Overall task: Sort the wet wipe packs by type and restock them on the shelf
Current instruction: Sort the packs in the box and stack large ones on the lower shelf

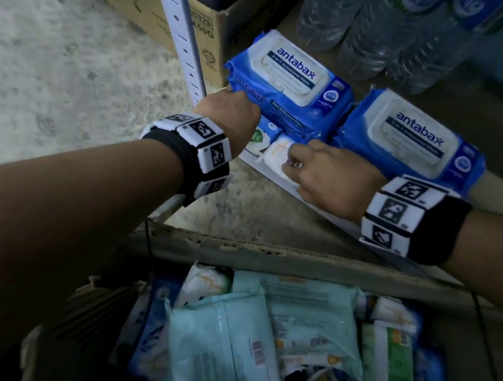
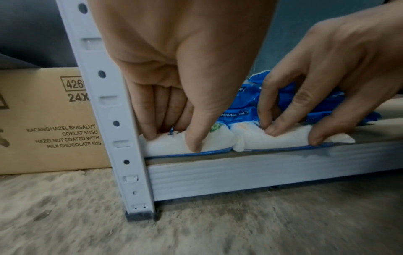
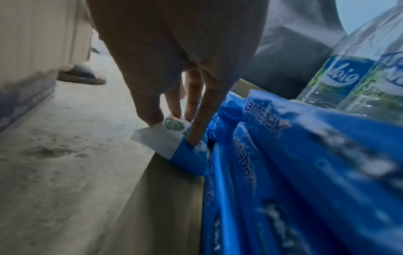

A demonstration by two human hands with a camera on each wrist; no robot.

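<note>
At shelf [image 2: 261,174] front edge: left hand [image 2: 174,86] pinching one small white wipe pack [image 2: 209,143], right hand [image 2: 331,82] pinching adjacent small pack [image 2: 283,139].

Two small packs [image 2: 218,140] lie side by side at the shelf [image 2: 261,172] edge, before two large packs [image 1: 287,74].

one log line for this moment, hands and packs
left hand: grips small white pack | right hand: grips neighbouring white pack | shelf front edge
</note>
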